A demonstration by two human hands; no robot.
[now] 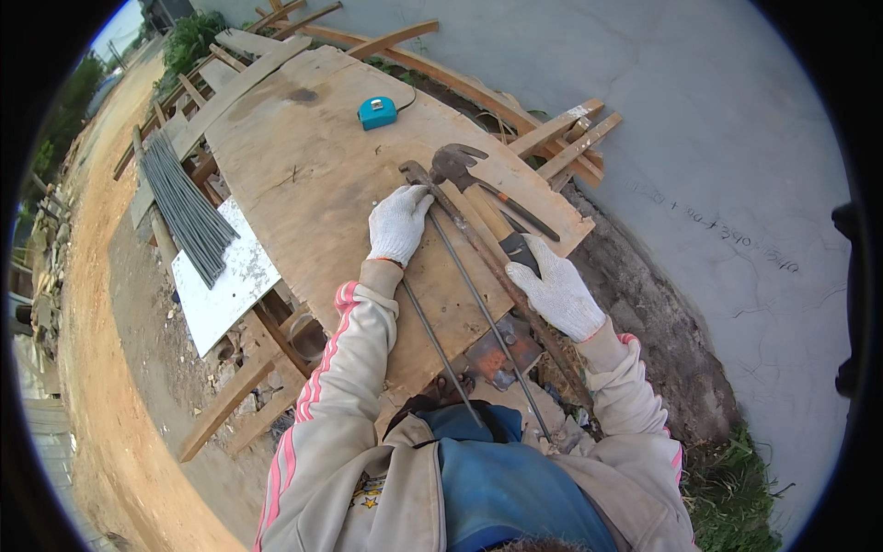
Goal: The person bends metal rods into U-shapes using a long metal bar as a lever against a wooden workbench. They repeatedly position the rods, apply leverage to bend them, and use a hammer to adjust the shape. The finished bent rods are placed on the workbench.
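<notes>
My left hand [399,224], in a white knit glove, is closed at the upper end of a thin steel rod [475,296] on the plywood board. A second rod length [440,347] emerges below that wrist; whether the two join under the hand is hidden. Beside the left fingertips lies the hooked head of a long rusty bending bar [474,235]. My right hand [563,294], gloved alike, is closed around this bar farther down. Against the right fingers rests the black grip of a wooden-handled claw hammer [487,210]. Dark-handled pincers [526,208] lie beside the hammer.
The worn plywood board [276,156] forms the worktop. On it sits a teal tape measure [377,112]. At left, a bundle of thin rods [187,207] lies partly over a white panel [221,285]. Timber pieces [566,143] stick out at the far right, by a grey wall [681,120].
</notes>
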